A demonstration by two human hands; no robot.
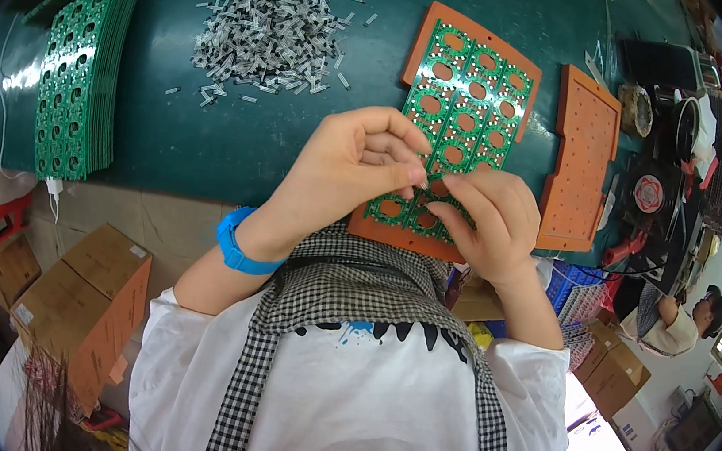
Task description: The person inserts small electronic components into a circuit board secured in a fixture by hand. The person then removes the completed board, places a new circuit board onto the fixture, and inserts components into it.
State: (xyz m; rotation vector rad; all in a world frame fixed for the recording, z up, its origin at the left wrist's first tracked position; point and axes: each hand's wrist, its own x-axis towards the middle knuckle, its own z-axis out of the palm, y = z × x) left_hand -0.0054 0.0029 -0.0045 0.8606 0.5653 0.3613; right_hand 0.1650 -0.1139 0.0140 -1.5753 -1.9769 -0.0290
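A green circuit board panel (476, 92) with rows of oval cutouts lies in an orange tray (477, 29) in front of me. Over the panel's near part, my left hand (352, 160) is closed, thumb and fingertips pinched together; what is between them is too small to name. My right hand (497, 216) is bent over the same spot from the right, its thumb and index fingertip close to the board and to the left fingertips. Whatever it grips is hidden. Farther left on the table is a heap of small clear parts with dark ends (267, 32).
A tall stack of green circuit panels (84, 78) stands at the left. To the right lies another orange tray (580, 161), beside a cluttered bench with a round fan-like device (649, 194). Cardboard boxes (74, 282) sit below the table edge. Another person (679, 324) is at the far right.
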